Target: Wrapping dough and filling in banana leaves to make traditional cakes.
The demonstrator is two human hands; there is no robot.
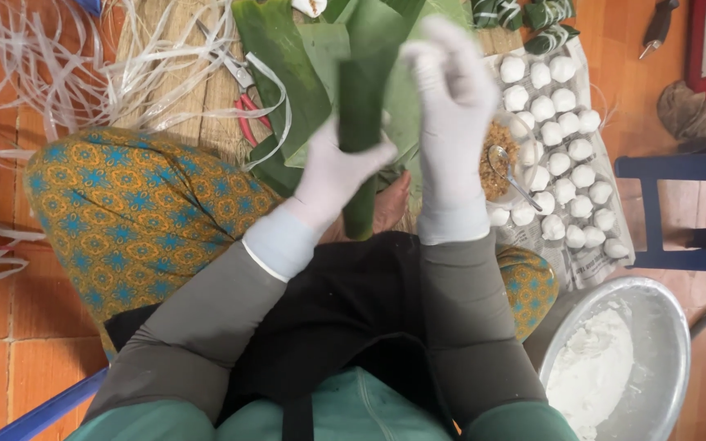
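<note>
Both hands wear white gloves. The left hand is closed around a rolled banana leaf — a dark green tube held upright above the lap, its lower end reaching down past the wrist. The right hand is raised just right of the roll with fingers loosely spread and curved toward the roll's top; it grips nothing that I can see. Behind the roll lie flat banana leaves on a woven mat, with red-handled scissors and loose white plastic strips to its left. Right of the roll — rows of white dough balls on newspaper, and a spoon resting in a bowl of brown filling. A metal basin of white flour sits near the right elbow.
</note>
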